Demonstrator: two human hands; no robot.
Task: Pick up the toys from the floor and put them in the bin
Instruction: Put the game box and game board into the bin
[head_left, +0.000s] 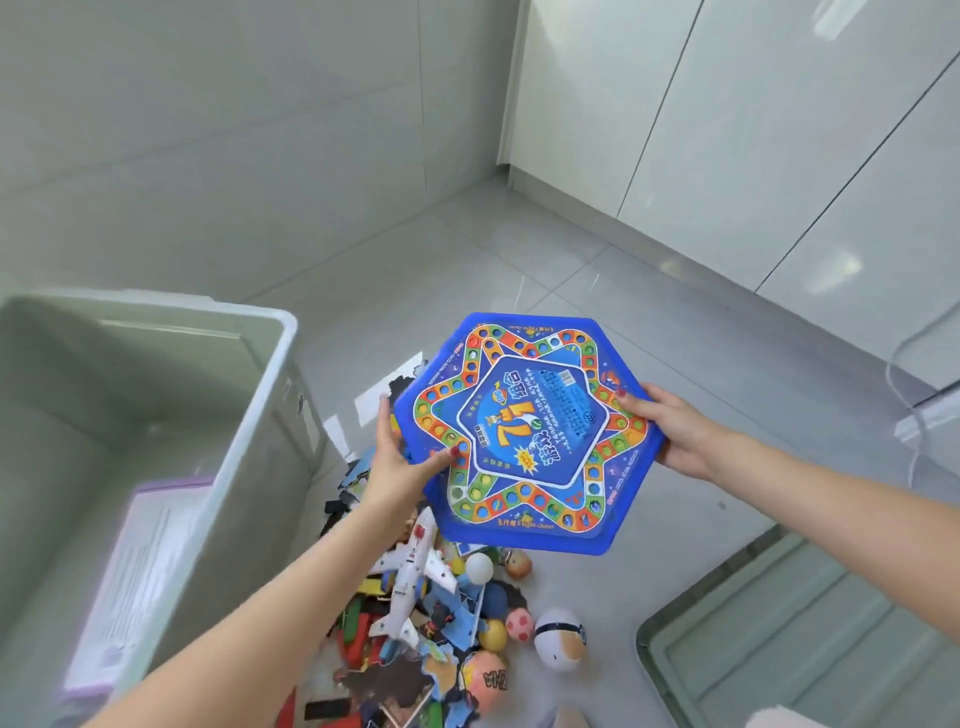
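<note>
A blue hexagonal game board with a coloured star track is held in the air above the toy pile. My left hand grips its left edge, thumb on top. My right hand grips its right edge, thumb on the face. The translucent grey bin stands at the left, open, with a purple-edged white item on its bottom. Below the board lies a pile of toys: a white toy plane, several balls and puzzle pieces.
The bin's lid lies flat on the floor at the lower right. White cabinet doors line the right side, a tiled wall stands behind. A white cable hangs at the far right. Grey floor tiles stretch beyond the board.
</note>
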